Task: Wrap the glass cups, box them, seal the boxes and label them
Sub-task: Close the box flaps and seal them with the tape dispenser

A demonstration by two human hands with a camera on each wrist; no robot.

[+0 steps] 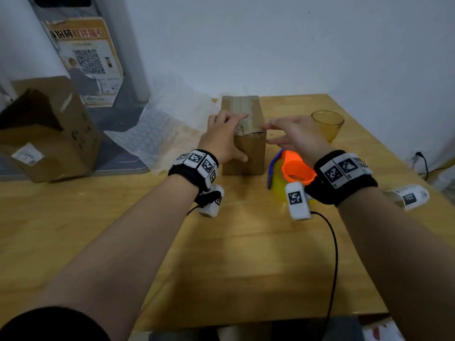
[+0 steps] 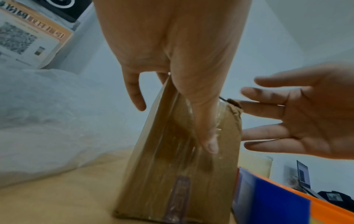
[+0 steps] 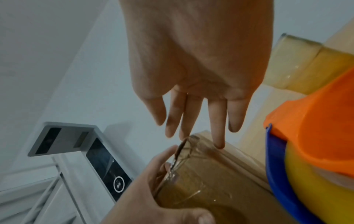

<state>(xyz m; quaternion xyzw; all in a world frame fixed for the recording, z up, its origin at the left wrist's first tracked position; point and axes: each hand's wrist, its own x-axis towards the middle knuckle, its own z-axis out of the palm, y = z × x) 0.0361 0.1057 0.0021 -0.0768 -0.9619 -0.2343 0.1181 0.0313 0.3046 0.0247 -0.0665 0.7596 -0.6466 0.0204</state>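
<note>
A small brown cardboard box point(image 1: 248, 153) stands upright at the table's middle, with clear tape point(image 2: 191, 163) running over its top and down its front. My left hand point(image 1: 234, 139) holds it: the fingers lie over the top edge and the thumb point(image 2: 208, 141) presses down along the taped front. My right hand point(image 1: 268, 134) is open beside the box's top right edge, and one straight fingertip point(image 3: 219, 144) touches that edge. An empty amber glass cup point(image 1: 327, 126) stands unwrapped to the right of the box.
An orange, blue and yellow tape dispenser point(image 1: 290, 173) sits just right of the box, under my right wrist. Bubble wrap point(image 1: 167, 126) hangs over the table's left rear edge. A larger open cardboard box point(image 1: 46, 129) lies off the table at left. A label roll point(image 1: 408, 196) lies at right.
</note>
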